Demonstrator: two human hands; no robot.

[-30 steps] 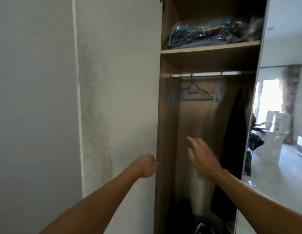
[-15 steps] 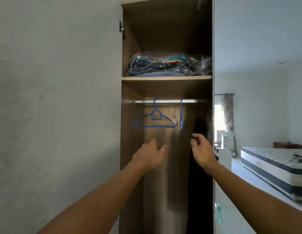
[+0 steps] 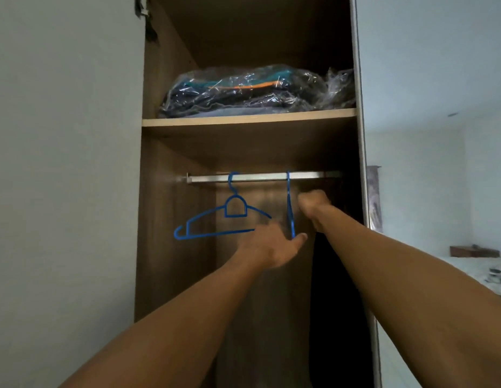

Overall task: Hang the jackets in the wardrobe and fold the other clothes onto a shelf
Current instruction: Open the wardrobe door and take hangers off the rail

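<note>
An open wooden wardrobe (image 3: 171,247) is seen from below, with both bare arms raised into it. A metal rail (image 3: 260,177) runs across under a shelf (image 3: 249,119), and two blue plastic hangers are hooked on it. The left hanger (image 3: 215,219) is turned broadside; the right hanger (image 3: 290,208) hangs edge-on. The left hand (image 3: 271,247) is reached up to the bottom of the edge-on hanger, its fingers spread and loose, the thumb tip just beside the hanger's lower end; nothing is grasped by it, though motion blur softens the fingers. The right hand (image 3: 313,205) is clenched, just right of that hanger; what it grasps cannot be told. A dark garment (image 3: 339,275) hangs in the shadowed right part of the wardrobe, below the right hand. On the shelf lies a clear plastic bag of folded clothes (image 3: 255,91). A bed (image 3: 496,273) is seen far right.
</note>
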